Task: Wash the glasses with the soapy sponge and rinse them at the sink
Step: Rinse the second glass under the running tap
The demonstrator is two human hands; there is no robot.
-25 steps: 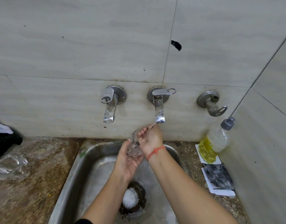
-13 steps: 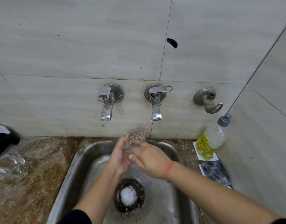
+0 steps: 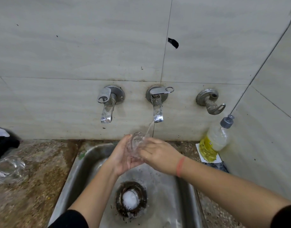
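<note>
- We see a clear glass (image 3: 136, 143) held over the far end of the steel sink (image 3: 79, 175). It is tilted, with its open mouth turned up and toward the tiled wall.
- The left hand (image 3: 120, 157) cups the glass from the left, palm facing right and fingers curled around its lower body.
- The right hand (image 3: 159, 155) comes in from the right with its fingers wrapped over the right side of the glass. The two hands meet around it, so we read both as clamped on the same glass.
- A red band (image 3: 180, 167) circles the right wrist, and dark sleeves show on both forearms at the near edge.
- The middle tap (image 3: 157, 111) on the wall is running, and its thin stream of water (image 3: 148, 129) slants down to the rim of the glass.
- A left tap (image 3: 106, 111) is fixed to the wall beside it, and a lever fitting (image 3: 210, 102) sits further right.
- In the sink floor, nearer to us, the dark-ringed drain (image 3: 131, 199) holds a white blob of foam.
- On the speckled counter (image 3: 34, 186) left of the sink lies clear glassware (image 3: 8, 168). It is too blurred for us to count the pieces.
- Just beyond the glassware, at the left edge, sits a black object (image 3: 3, 145).
- At the far right a plastic bottle (image 3: 215, 140) with a yellow label and grey cap tilts toward the corner, and a dark packet (image 3: 218, 167) lies just nearer.
</note>
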